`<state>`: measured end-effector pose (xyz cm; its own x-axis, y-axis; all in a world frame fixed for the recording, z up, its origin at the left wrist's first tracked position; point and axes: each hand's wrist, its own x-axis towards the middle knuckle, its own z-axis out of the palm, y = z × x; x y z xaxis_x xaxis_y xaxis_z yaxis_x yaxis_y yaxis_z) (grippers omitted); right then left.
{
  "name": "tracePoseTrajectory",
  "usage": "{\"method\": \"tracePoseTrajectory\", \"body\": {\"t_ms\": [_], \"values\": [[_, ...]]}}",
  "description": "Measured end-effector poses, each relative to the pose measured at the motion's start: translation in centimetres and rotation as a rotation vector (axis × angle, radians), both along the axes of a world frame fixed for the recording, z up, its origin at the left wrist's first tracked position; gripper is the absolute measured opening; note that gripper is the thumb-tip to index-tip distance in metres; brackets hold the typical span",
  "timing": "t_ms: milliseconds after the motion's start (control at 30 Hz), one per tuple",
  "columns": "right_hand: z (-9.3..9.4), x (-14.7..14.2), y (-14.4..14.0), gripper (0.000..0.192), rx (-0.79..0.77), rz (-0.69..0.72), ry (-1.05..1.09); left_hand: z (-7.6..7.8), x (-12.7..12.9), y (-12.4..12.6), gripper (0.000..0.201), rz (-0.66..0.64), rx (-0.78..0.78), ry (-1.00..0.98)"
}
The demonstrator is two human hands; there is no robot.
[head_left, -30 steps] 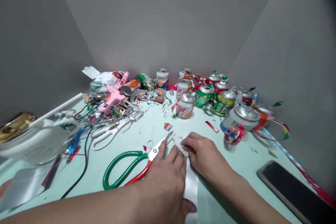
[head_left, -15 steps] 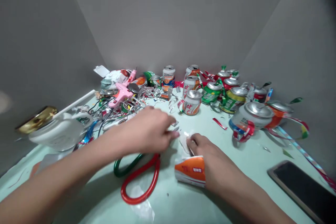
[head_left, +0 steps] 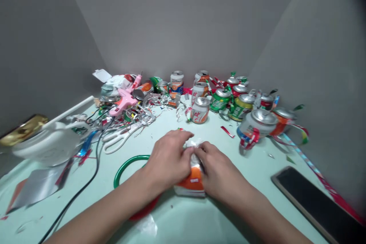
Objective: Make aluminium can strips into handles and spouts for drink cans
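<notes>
Both hands are together over the near middle of the table, at an orange-and-white piece of can metal [head_left: 191, 180]. Its printed side faces me and it bends upward between the hands. My left hand [head_left: 170, 156] is closed, thumb and fingers pinching its upper left part. On the other side my right hand [head_left: 219, 166] grips the right edge, with fingertips close to the left thumb. The fingers hide most of the upper edge. Beneath my left forearm lie large looped handles, one green [head_left: 126, 166] and one red [head_left: 145, 209]; their joint is covered.
Drink cans made into small pots [head_left: 256, 124] stand at the back and right. A pink glue gun [head_left: 126, 101], white scissors [head_left: 120, 137] and metal scraps crowd the left. A white pot [head_left: 48, 145], metal sheets [head_left: 40, 185] and a black cable [head_left: 93, 175] lie nearer. A phone [head_left: 311, 202] rests at right.
My left hand has come down and right onto the can piece, which has turned more upright between both hands. The view has shifted slightly right, and my left forearm covers more of the red handle.
</notes>
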<state>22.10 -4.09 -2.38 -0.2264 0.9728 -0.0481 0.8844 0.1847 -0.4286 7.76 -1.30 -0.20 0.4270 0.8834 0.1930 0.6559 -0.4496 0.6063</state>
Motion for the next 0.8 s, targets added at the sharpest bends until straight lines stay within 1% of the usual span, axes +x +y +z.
{"method": "tracePoseTrajectory", "body": {"t_ms": [33, 133, 200, 267, 333, 400, 467, 533, 600, 667, 733, 800], "values": [[0.1, 0.1, 0.1, 0.038, -0.021, -0.008, 0.001, -0.4, -0.6, -0.3, 0.034, -0.016, -0.039, -0.01], [0.5, 0.4, 0.2, 0.039, -0.056, -0.014, 0.059, -1.3, -1.5, -0.8, 0.05, -0.094, -0.16, -0.031], [0.6, 0.8, 0.3, 0.038, -0.081, -0.013, 0.102, -1.5, -1.5, -1.1, 0.054, -0.16, -0.183, -0.018], [0.7, 1.3, 0.4, 0.034, -0.086, 0.012, 0.133, -1.2, -1.1, -1.5, 0.049, -0.217, -0.171, 0.029], [0.8, 1.8, 0.5, 0.03, -0.072, 0.051, 0.145, -0.9, -0.6, -2.0, 0.039, -0.261, -0.167, 0.102], [0.8, 2.1, 0.7, 0.031, -0.061, 0.081, 0.148, -0.9, -0.3, -2.6, 0.03, -0.282, -0.183, 0.177], [0.8, 2.2, 0.8, 0.032, -0.062, 0.084, 0.145, -1.4, -0.3, -3.1, 0.022, -0.3, -0.18, 0.227], [0.7, 2.0, 0.9, 0.03, -0.062, 0.076, 0.133, -2.5, -0.7, -3.5, 0.02, -0.321, -0.136, 0.232], [0.6, 1.5, 0.9, 0.03, -0.054, 0.054, 0.096, -3.7, -1.3, -3.7, 0.03, -0.307, -0.068, 0.206], [0.5, 1.1, 0.8, 0.033, -0.051, 0.029, 0.048, -4.8, -1.8, -3.7, 0.042, -0.235, -0.01, 0.178], [0.4, 0.8, 0.8, 0.039, -0.055, 0.016, 0.02, -5.3, -2.1, -3.5, 0.047, -0.173, -0.001, 0.165], [0.3, 0.8, 0.7, 0.04, -0.054, 0.016, 0.024, -5.2, -2.3, -3.0, 0.048, -0.129, -0.039, 0.17]]}}
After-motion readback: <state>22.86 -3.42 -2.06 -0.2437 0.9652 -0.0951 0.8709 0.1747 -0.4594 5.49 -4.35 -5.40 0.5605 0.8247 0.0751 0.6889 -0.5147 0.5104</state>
